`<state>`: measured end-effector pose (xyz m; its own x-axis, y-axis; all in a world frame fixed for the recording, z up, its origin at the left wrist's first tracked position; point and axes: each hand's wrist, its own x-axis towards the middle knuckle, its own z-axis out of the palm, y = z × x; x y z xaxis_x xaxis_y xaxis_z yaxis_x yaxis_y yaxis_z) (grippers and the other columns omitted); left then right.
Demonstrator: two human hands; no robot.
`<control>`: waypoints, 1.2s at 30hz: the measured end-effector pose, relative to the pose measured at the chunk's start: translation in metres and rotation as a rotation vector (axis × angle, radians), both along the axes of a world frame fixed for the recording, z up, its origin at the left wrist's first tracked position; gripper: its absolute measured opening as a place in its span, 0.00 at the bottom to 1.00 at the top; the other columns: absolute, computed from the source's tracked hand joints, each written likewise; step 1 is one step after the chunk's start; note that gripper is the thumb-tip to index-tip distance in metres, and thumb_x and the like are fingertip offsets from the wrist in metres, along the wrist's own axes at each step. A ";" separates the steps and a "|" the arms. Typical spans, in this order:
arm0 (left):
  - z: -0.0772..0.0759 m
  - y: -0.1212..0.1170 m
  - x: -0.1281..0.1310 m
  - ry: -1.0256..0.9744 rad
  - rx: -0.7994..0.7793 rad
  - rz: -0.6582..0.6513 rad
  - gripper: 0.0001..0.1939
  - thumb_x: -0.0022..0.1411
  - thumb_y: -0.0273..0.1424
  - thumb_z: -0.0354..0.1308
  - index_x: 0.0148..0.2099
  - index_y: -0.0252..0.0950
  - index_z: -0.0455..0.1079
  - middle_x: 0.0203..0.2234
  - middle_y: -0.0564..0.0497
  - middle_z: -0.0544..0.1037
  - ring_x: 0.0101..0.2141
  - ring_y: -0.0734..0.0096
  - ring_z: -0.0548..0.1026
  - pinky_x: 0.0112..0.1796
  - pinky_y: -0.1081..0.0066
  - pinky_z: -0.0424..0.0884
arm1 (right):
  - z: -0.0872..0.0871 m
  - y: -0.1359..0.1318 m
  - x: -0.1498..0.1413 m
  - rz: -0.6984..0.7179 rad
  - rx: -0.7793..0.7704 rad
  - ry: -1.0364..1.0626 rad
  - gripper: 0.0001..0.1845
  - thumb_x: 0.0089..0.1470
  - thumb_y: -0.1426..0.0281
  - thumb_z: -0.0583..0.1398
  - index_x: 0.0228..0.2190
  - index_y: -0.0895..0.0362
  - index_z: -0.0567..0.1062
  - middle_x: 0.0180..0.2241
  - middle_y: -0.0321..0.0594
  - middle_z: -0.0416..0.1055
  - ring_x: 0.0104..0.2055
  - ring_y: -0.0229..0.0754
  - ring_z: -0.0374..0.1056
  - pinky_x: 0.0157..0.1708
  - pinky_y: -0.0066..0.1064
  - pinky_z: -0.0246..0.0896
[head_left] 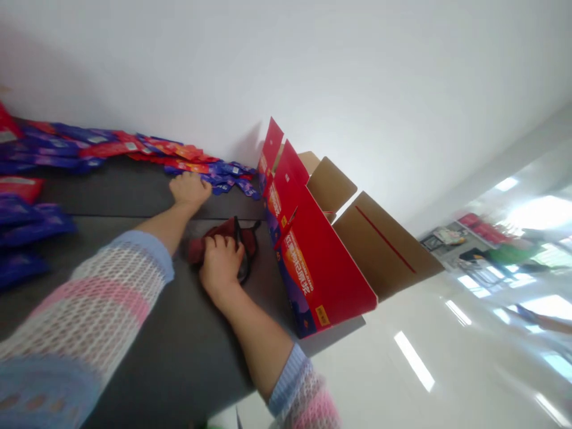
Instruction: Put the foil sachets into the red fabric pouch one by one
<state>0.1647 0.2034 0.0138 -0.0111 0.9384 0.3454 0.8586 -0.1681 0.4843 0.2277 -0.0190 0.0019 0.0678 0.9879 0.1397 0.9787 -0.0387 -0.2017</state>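
Observation:
My left hand (190, 189) reaches across the dark grey table (179, 351) to the row of red and purple packets (196, 164) along the white wall; its fingers are curled at the packets' edge, and what they hold, if anything, is hidden. My right hand (221, 262) is closed on a dark red pouch with a black cord (248, 238) lying on the table. An open red carton (313, 262) with brown flaps stands just right of both hands.
More purple and red packets (27, 220) lie in heaps at the left of the table. The table's near edge (339, 333) drops to a glossy white floor. Blurred shelves with goods (482, 238) show at far right.

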 end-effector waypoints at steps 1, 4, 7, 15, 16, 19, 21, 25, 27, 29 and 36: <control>-0.001 0.007 0.004 -0.011 0.023 -0.039 0.30 0.66 0.35 0.52 0.60 0.11 0.61 0.59 0.27 0.67 0.61 0.46 0.59 0.54 0.58 0.54 | -0.001 0.000 -0.001 0.012 0.000 0.004 0.24 0.61 0.72 0.52 0.58 0.52 0.70 0.58 0.49 0.70 0.61 0.54 0.60 0.61 0.55 0.52; -0.007 0.027 0.011 -0.059 0.098 -0.144 0.42 0.64 0.36 0.57 0.70 0.13 0.47 0.70 0.28 0.49 0.69 0.42 0.33 0.62 0.46 0.37 | -0.002 -0.001 -0.002 0.021 0.014 0.010 0.25 0.61 0.70 0.51 0.58 0.51 0.69 0.60 0.48 0.69 0.62 0.54 0.59 0.61 0.55 0.52; -0.013 0.047 0.011 -0.132 0.016 -0.161 0.44 0.63 0.40 0.58 0.73 0.23 0.49 0.73 0.34 0.45 0.70 0.41 0.28 0.61 0.38 0.30 | -0.001 -0.002 0.000 0.012 0.006 0.004 0.26 0.60 0.70 0.52 0.59 0.50 0.69 0.61 0.46 0.68 0.63 0.54 0.58 0.62 0.54 0.51; -0.036 0.083 -0.003 0.083 -0.147 -0.112 0.33 0.63 0.44 0.55 0.64 0.30 0.67 0.66 0.26 0.61 0.66 0.30 0.52 0.59 0.31 0.32 | -0.002 -0.001 0.002 0.020 0.022 0.005 0.26 0.56 0.71 0.55 0.56 0.52 0.70 0.59 0.46 0.70 0.60 0.52 0.61 0.60 0.53 0.54; -0.034 0.081 -0.006 0.145 -0.161 -0.122 0.33 0.63 0.44 0.55 0.63 0.29 0.68 0.65 0.26 0.62 0.65 0.30 0.55 0.59 0.32 0.34 | -0.002 -0.001 0.002 0.017 0.029 0.004 0.25 0.56 0.71 0.55 0.56 0.52 0.70 0.58 0.46 0.70 0.60 0.52 0.61 0.59 0.53 0.55; -0.025 0.069 -0.018 0.332 -0.217 -0.149 0.34 0.64 0.46 0.51 0.63 0.28 0.69 0.63 0.27 0.66 0.61 0.31 0.62 0.60 0.34 0.37 | -0.002 -0.001 0.001 0.009 0.053 -0.001 0.24 0.56 0.72 0.56 0.55 0.53 0.71 0.56 0.46 0.72 0.59 0.52 0.62 0.58 0.53 0.56; -0.018 0.057 -0.026 0.416 -0.236 -0.171 0.34 0.65 0.48 0.49 0.64 0.32 0.69 0.63 0.29 0.67 0.61 0.33 0.64 0.60 0.34 0.38 | -0.001 -0.001 0.001 0.013 0.063 -0.008 0.24 0.56 0.73 0.56 0.55 0.53 0.71 0.56 0.47 0.72 0.58 0.52 0.62 0.57 0.51 0.56; -0.013 0.023 -0.048 0.454 -0.251 -0.257 0.32 0.65 0.48 0.48 0.64 0.37 0.70 0.64 0.32 0.66 0.61 0.34 0.64 0.59 0.33 0.41 | 0.000 -0.001 0.003 0.024 0.060 -0.023 0.24 0.56 0.73 0.57 0.55 0.53 0.71 0.56 0.48 0.71 0.58 0.52 0.63 0.56 0.49 0.56; -0.014 0.001 -0.060 0.402 -0.263 -0.262 0.30 0.66 0.44 0.47 0.63 0.38 0.70 0.65 0.34 0.66 0.60 0.35 0.64 0.57 0.33 0.47 | 0.000 0.000 0.005 0.033 0.057 -0.026 0.23 0.57 0.73 0.57 0.54 0.53 0.72 0.55 0.48 0.71 0.57 0.52 0.63 0.55 0.49 0.57; -0.014 -0.025 -0.072 0.358 -0.271 -0.260 0.27 0.65 0.39 0.46 0.62 0.41 0.71 0.65 0.37 0.66 0.60 0.37 0.65 0.57 0.34 0.50 | 0.000 -0.001 0.006 0.040 0.063 -0.028 0.23 0.58 0.73 0.55 0.54 0.53 0.72 0.56 0.48 0.71 0.57 0.53 0.63 0.54 0.49 0.58; -0.009 -0.113 -0.113 0.326 -0.362 -0.441 0.20 0.58 0.26 0.55 0.50 0.45 0.79 0.61 0.49 0.73 0.60 0.49 0.67 0.62 0.35 0.34 | -0.002 -0.003 0.010 0.045 0.083 0.023 0.24 0.58 0.74 0.54 0.55 0.52 0.73 0.58 0.47 0.71 0.58 0.54 0.63 0.55 0.50 0.58</control>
<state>0.0519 0.0903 0.0047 0.4529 0.8886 -0.0725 0.8589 -0.4130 0.3029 0.2375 -0.0216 0.0003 0.0276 0.9751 0.2201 0.9741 0.0232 -0.2249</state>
